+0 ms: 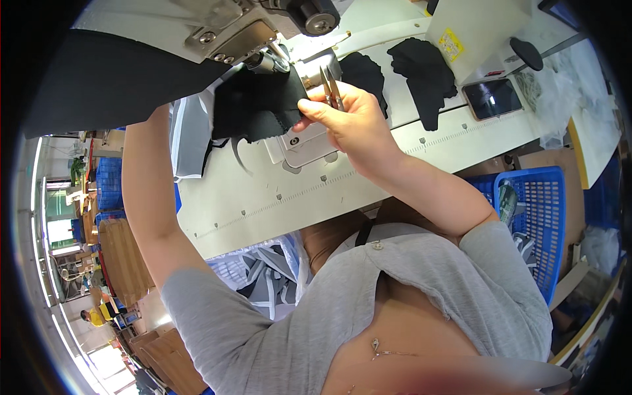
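My right hand (361,131) is closed, with thumb and fingers pinching the right edge of a black cloth piece (260,105). The same hand holds small metal scissors (331,91), their pointed blades standing up and slightly apart. The cloth lies beneath the needle area of a sewing machine (227,41). My left forearm reaches up at the left, and a large black shape (112,79) covers the hand, so its fingers are hidden. Grey and white fabric (189,141) hangs beside that forearm.
Two more black cloth pieces (424,76) (364,76) lie on the white table (257,220), which has a ruler scale along its front. A phone (492,99) sits to the right. Blue baskets (543,224) stand at lower right; grey strips (270,276) fill a lined container below.
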`<state>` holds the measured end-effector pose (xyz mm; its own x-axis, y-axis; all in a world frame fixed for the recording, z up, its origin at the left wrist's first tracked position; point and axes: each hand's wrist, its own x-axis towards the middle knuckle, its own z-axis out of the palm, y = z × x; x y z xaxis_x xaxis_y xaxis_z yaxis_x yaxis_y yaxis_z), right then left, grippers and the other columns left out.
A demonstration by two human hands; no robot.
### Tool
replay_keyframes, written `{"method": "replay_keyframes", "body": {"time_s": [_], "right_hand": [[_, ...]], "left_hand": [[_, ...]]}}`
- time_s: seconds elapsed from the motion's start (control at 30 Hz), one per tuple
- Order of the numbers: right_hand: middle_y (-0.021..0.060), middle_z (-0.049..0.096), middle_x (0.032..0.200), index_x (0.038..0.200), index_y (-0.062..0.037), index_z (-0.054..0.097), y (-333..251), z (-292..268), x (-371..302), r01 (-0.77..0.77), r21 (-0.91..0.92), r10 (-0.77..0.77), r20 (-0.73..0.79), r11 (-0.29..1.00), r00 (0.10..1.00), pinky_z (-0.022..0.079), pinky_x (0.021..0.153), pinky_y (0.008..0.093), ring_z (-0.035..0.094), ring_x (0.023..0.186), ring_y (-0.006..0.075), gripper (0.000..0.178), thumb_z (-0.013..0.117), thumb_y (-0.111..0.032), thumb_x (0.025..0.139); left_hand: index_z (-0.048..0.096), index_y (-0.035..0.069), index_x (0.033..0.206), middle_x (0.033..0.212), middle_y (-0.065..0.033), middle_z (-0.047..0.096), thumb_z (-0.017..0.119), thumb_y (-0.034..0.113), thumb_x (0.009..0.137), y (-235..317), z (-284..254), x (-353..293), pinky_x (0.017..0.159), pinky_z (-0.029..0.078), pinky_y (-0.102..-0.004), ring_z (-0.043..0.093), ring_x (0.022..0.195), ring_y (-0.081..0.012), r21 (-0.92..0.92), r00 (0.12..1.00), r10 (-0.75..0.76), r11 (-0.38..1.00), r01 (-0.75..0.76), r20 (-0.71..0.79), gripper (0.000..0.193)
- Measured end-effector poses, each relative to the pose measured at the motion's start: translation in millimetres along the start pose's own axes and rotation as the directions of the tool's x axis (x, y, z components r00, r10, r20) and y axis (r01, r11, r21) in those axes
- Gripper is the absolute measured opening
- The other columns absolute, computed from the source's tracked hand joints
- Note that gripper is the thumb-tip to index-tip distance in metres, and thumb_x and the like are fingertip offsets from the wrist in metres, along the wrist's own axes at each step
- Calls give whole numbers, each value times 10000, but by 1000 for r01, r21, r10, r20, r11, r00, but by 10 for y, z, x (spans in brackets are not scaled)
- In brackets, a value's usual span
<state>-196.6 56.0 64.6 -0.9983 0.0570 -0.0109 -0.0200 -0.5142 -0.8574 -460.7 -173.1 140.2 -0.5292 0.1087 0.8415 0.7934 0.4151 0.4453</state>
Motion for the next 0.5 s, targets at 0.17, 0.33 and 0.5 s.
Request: {"method": "replay_keyframes", "body": {"time_s": [0.17,0.33,0.5], "right_hand": [[34,716,778,990,-82,633,70,-168,35,64,-108,-69,-39,992,997,317,454,184,418,501,-9,90,662,-149,938],[41,684,846,921,7,638,45,-117,-18,42,-68,-44,-37,997,998,500,689,231,643,780,68,92,645,-85,927],[43,690,925,997,15,658,45,-53,-77,111,23,-109,-57,994,992,487,779,222,636,864,78,115,598,-62,937]], "left_hand": [[685,-51,1011,956,-163,703,471,175,1005,941,76,-625,775,530,-365,670,820,-280,79,981,38,997,-23,-193,312],[669,-46,1111,1107,-160,683,584,240,932,1636,21,-1275,880,484,-398,647,1014,-307,8,765,491,839,-543,417,347],[691,-23,1076,1153,-128,671,682,142,840,1585,266,-1511,936,475,-420,626,1076,-297,-8,788,448,871,-491,423,289]]}}
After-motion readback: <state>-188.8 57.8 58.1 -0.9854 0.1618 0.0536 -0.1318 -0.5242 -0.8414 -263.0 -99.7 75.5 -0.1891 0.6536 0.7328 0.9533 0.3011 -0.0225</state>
